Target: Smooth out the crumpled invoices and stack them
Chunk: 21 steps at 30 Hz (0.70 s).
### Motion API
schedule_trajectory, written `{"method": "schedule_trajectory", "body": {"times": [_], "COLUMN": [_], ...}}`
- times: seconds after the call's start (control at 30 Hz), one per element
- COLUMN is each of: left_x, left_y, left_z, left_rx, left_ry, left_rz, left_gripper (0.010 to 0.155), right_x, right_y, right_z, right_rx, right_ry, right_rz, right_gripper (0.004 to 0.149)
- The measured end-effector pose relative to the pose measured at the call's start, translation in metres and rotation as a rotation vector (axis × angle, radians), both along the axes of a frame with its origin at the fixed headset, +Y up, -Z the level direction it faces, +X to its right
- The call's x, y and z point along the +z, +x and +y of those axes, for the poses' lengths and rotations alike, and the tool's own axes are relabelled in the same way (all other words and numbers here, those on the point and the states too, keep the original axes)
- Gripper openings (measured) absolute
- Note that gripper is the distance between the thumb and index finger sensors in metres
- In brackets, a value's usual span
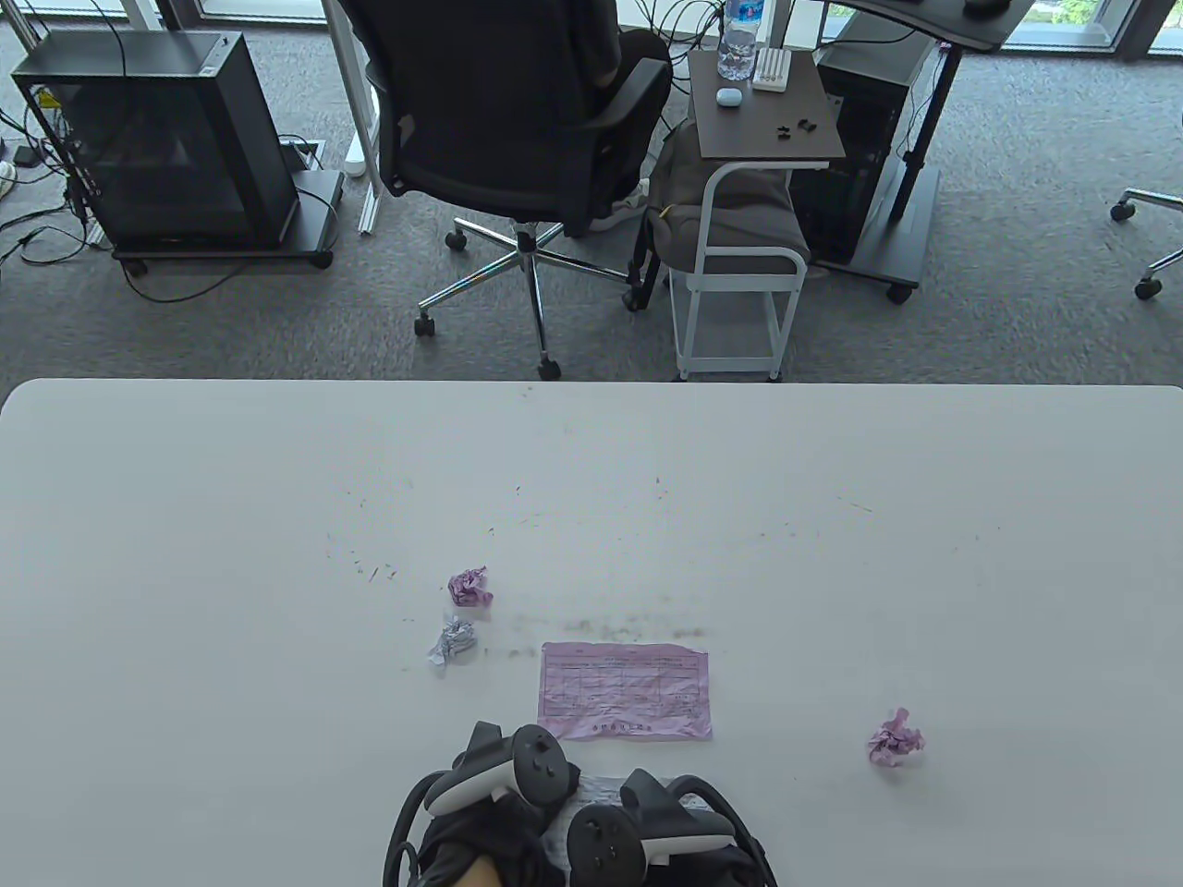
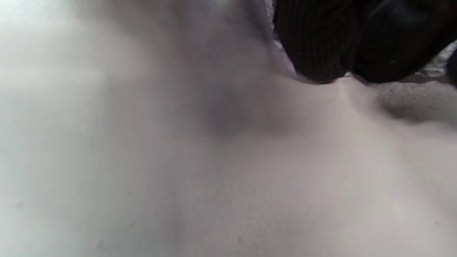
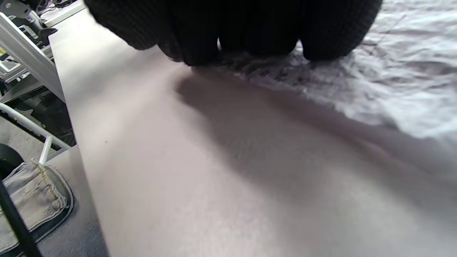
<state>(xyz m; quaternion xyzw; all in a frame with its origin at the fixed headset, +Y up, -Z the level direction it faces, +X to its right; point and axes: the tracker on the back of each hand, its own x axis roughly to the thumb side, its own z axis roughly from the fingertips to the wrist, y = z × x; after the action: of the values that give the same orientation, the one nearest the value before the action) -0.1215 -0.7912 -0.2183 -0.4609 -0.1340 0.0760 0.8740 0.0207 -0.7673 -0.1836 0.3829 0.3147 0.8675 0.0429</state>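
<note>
A flattened invoice (image 1: 625, 691) lies near the middle of the table's (image 1: 185, 517) near edge, with both hands (image 1: 573, 822) side by side just in front of it, resting on a wrinkled sheet (image 3: 385, 71) right at that edge. To its left sit two crumpled balls, one (image 1: 469, 587) behind the other (image 1: 452, 641). A third ball (image 1: 895, 738) lies well apart to its right.

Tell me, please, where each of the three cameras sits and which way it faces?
Table view: above, looking down at the white table and office beyond; both hands, left hand and right hand, at the bottom edge.
Left wrist view: low over the table, blurred; gloved fingers at top right.
Right wrist view: low, facing along the table; fingers press a white crumpled sheet.
Shared: the white sheet shows between the hands in the table view too.
</note>
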Motion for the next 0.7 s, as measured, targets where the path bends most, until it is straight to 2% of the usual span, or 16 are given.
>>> {"method": "schedule_trajectory", "body": {"times": [0.17,0.37,0.43,0.47,0.57,0.63,0.7], "left_x": [0.0,0.001,0.001,0.0,0.0,0.0,0.001], "left_y": [0.0,0.001,0.001,0.001,0.001,0.001,0.001], "left_z": [0.001,0.001,0.001,0.001,0.001,0.001,0.001], "left_rx": [0.004,0.008,0.011,0.013,0.012,0.013,0.015], "left_ry": [0.001,-0.004,-0.01,-0.014,-0.018,-0.015,-0.014], "left_rz": [0.0,-0.002,-0.003,-0.003,0.0,0.001,0.002], "left_gripper": [0.093,0.093,0.093,0.094,0.094,0.093,0.094], "right_x": [-0.014,-0.025,-0.03,-0.033,-0.035,-0.036,-0.037], "right_y": [0.026,0.056,0.072,0.084,0.106,0.112,0.111], "right_z": [-0.001,0.001,0.011,0.018,0.025,0.02,0.011], "right_rx": [0.025,0.017,-0.094,-0.173,-0.264,-0.221,-0.142], "right_ry": [-0.152,-0.176,-0.098,-0.015,0.159,0.141,0.116], "right_rz": [-0.18,-0.279,-0.361,-0.452,-0.665,-0.729,-0.732], "right_gripper": [0.04,0.04,0.041,0.042,0.05,0.053,0.059]}}
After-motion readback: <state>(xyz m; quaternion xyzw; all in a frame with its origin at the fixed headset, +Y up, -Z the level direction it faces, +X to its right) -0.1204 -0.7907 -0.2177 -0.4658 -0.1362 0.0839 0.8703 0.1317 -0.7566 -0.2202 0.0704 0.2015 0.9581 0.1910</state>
